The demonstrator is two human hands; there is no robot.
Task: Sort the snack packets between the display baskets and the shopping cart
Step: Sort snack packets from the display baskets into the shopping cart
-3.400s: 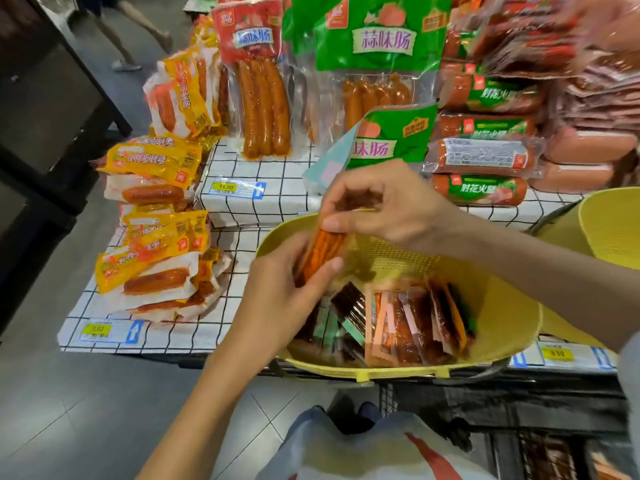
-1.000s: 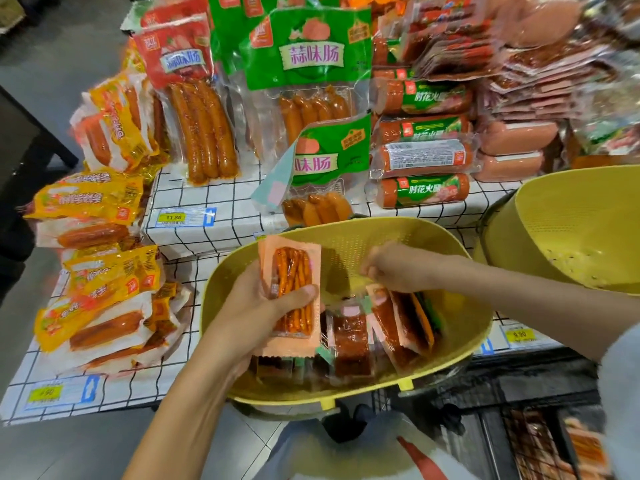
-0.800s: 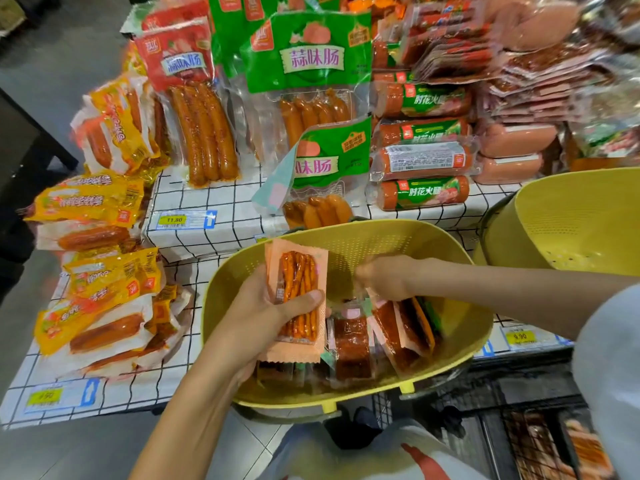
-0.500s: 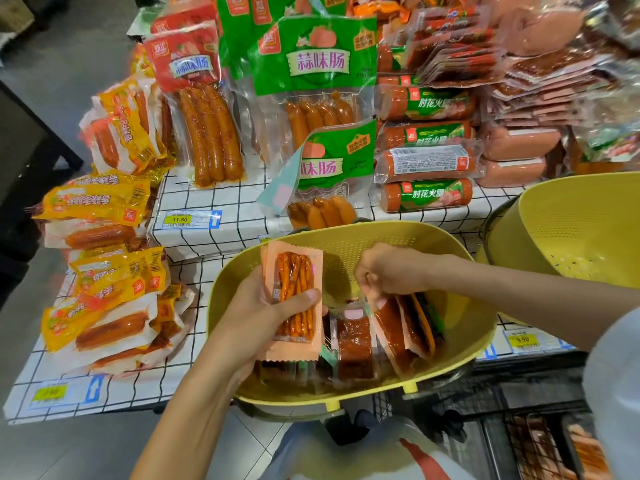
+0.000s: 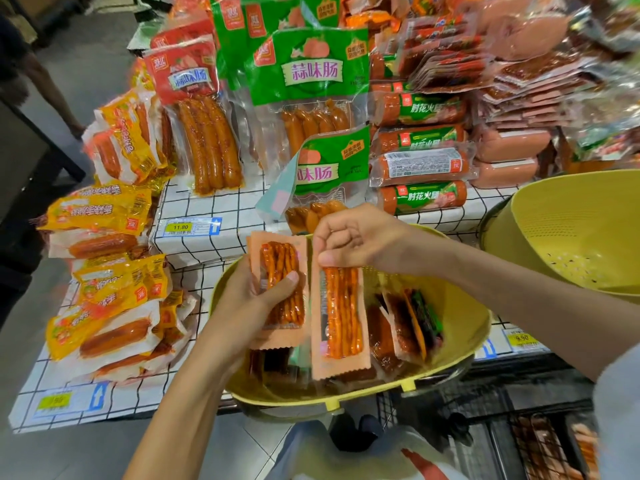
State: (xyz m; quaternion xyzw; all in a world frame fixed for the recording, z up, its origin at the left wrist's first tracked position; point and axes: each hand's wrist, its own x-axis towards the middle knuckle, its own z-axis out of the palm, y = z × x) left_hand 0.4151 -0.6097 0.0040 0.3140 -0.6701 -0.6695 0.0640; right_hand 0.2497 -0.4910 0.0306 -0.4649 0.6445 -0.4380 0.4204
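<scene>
This is a food shop: many sealed plastic sausage packs (image 5: 311, 74) are stacked on a white checked display table (image 5: 221, 206) with yellow price labels (image 5: 180, 227).

Grey tiled floor (image 5: 86, 455), grid-patterned display table (image 5: 235, 206), dark counter (image 5: 24, 161) at left.

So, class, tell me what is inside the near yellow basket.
Brown, red and green snack packets stand packed in the yellow basket. The two held orange packets cover whatever lies beneath.

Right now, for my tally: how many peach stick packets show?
2: left packet in the left hand, right packet pinched by the right hand; more may hide in the basket.
</scene>
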